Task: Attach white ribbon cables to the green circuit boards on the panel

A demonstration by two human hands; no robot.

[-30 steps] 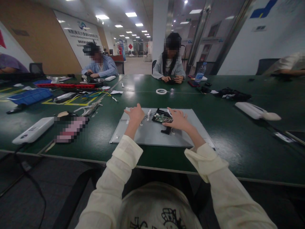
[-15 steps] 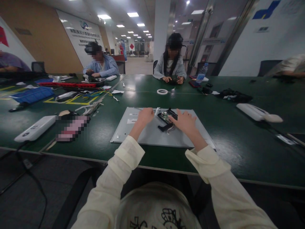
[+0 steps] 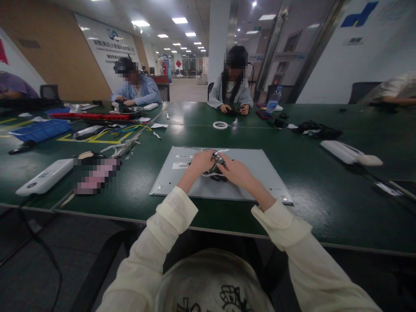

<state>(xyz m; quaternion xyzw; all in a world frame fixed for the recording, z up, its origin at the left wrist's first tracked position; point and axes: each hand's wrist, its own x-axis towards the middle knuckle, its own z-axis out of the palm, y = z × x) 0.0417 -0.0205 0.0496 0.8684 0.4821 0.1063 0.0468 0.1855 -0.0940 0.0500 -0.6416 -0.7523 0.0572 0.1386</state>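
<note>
A small black-framed electronic device with an exposed green circuit board point(image 3: 219, 161) is held between both hands, over a flat grey panel point(image 3: 165, 184). My left hand point(image 3: 202, 161) is closed on the device's left side, its fingertips curled over the edge. From the other side, my right hand point(image 3: 238, 172) grips it with thumb and fingers close to the left fingertips. A white strip point(image 3: 222, 151) shows just beyond the fingers. Below the hands a pale flat cable point(image 3: 210, 175) hangs from the device. Much of the device is hidden by my fingers.
A white tape roll point(image 3: 220, 125) lies beyond the panel. White oblong units lie left point(image 3: 45, 177) and right point(image 3: 344, 152). A blue tray point(image 3: 42, 131) and cables are at the far left. Two people sit across the green table, a water bottle point(image 3: 274, 100) near one.
My right hand has moved left, bringing the device to my left hand. The hands, apart before, now meet around it, and my left hand has taken hold of its left side.
</note>
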